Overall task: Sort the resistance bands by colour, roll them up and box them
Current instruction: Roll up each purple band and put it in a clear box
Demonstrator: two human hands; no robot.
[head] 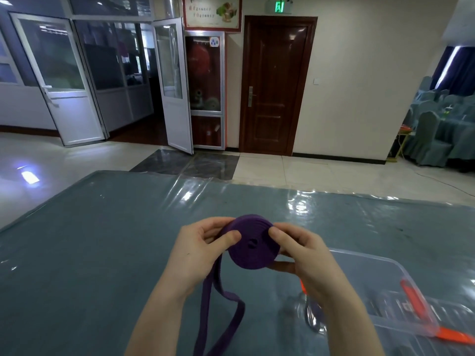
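A purple resistance band is wound into a thick roll held above the table. My left hand grips the roll's left side, thumb pressed on its face. On the right side, my right hand pinches the roll with thumb on top and fingers beneath. The band's loose tail hangs down from the roll toward the bottom edge of the view. A clear plastic box lies on the table at the lower right, with an orange band partly in it.
The table carries a teal cloth under glossy clear plastic film. Beyond its far edge lie tiled floor, a brown door and white glass doors. Covered chairs stand at the far right.
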